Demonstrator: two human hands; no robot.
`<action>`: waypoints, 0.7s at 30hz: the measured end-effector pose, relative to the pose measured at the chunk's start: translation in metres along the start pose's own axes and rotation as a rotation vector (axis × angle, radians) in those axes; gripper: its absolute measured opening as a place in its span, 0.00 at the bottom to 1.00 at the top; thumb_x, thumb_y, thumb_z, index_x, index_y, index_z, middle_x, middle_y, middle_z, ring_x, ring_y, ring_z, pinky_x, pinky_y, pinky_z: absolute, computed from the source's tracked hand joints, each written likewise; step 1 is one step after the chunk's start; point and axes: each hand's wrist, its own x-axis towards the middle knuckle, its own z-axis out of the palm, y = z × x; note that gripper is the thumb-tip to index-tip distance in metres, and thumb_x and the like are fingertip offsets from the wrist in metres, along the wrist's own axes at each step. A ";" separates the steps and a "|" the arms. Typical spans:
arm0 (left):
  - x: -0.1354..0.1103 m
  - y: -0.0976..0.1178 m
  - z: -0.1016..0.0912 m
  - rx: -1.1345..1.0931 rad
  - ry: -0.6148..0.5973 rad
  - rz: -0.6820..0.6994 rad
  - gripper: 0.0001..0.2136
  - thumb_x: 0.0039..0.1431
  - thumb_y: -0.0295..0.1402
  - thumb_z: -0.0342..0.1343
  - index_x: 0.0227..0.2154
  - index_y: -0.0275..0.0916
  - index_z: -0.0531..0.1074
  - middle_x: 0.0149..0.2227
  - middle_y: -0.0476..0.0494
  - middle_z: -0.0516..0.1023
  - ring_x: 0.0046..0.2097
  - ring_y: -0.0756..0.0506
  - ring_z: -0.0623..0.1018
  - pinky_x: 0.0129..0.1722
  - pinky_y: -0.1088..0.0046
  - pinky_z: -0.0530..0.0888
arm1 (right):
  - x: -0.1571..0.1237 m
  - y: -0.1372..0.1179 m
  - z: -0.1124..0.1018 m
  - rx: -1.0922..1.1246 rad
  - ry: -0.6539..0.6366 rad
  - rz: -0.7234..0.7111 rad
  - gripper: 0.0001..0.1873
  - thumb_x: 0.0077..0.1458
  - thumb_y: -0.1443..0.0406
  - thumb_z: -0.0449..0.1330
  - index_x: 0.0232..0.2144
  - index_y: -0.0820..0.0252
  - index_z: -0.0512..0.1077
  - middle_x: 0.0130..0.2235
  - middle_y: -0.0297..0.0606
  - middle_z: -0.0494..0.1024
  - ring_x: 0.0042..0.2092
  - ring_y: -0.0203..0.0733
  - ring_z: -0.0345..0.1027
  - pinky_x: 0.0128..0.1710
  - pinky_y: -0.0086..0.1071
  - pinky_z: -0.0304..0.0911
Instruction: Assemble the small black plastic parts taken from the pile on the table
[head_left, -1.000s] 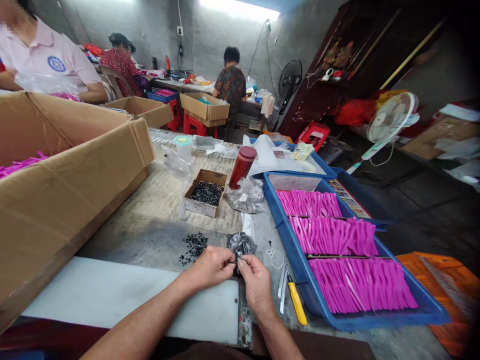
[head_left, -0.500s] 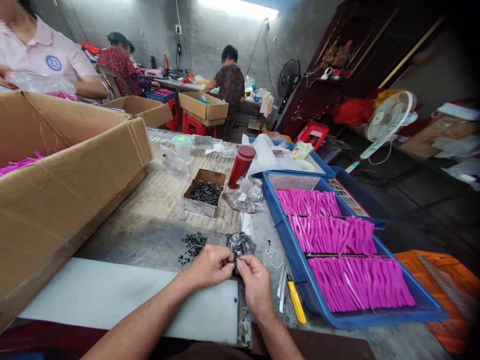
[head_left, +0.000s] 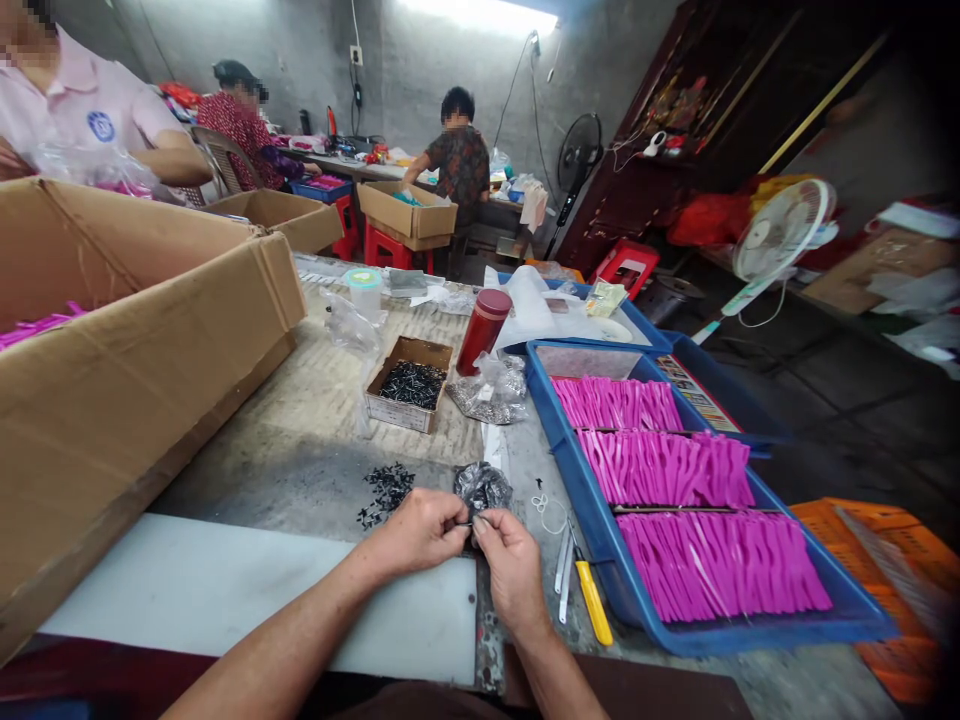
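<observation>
My left hand (head_left: 426,530) and my right hand (head_left: 508,555) meet fingertip to fingertip above the table's near part. Both are closed in a pinch, and a tiny dark piece shows between them; its kind is too small to make out. Just beyond the fingertips lies a black plastic bag (head_left: 482,487). A loose pile of small black parts (head_left: 386,494) is left of the bag, close to my left hand. Further back, a small cardboard box (head_left: 409,385) holds many thin black pieces. Under my left forearm lies a white board (head_left: 247,585).
At right stands a blue tray (head_left: 645,615) with rows of magenta strips. A yellow-handled tool (head_left: 593,603) lies beside it. A large carton (head_left: 150,370) bounds the left. A red flask (head_left: 484,332) stands behind the small box. Several people sit at the back and left.
My hands stay in almost the same pinch at the same spot. At the far left, a person in a pink shirt has shifted slightly and moved their arms.
</observation>
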 end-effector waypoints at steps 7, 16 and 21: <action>-0.001 -0.003 0.002 0.030 -0.023 0.012 0.06 0.40 0.21 0.46 0.16 0.34 0.66 0.15 0.53 0.61 0.18 0.56 0.60 0.19 0.83 0.57 | 0.000 0.002 0.000 -0.004 -0.011 0.013 0.06 0.42 0.64 0.55 0.20 0.62 0.65 0.20 0.29 0.63 0.24 0.32 0.54 0.24 0.25 0.53; 0.000 -0.003 0.002 0.047 -0.040 0.014 0.06 0.41 0.22 0.46 0.16 0.34 0.65 0.15 0.54 0.61 0.19 0.55 0.60 0.19 0.82 0.56 | 0.000 0.003 0.000 -0.024 0.004 0.011 0.07 0.42 0.64 0.54 0.20 0.63 0.65 0.20 0.29 0.63 0.24 0.33 0.54 0.24 0.25 0.53; 0.000 -0.004 0.003 0.052 -0.031 0.015 0.06 0.41 0.22 0.46 0.16 0.35 0.65 0.14 0.54 0.60 0.19 0.55 0.59 0.19 0.82 0.55 | 0.000 0.006 -0.001 -0.042 0.014 0.006 0.06 0.42 0.64 0.54 0.19 0.62 0.65 0.19 0.29 0.62 0.24 0.32 0.54 0.24 0.25 0.53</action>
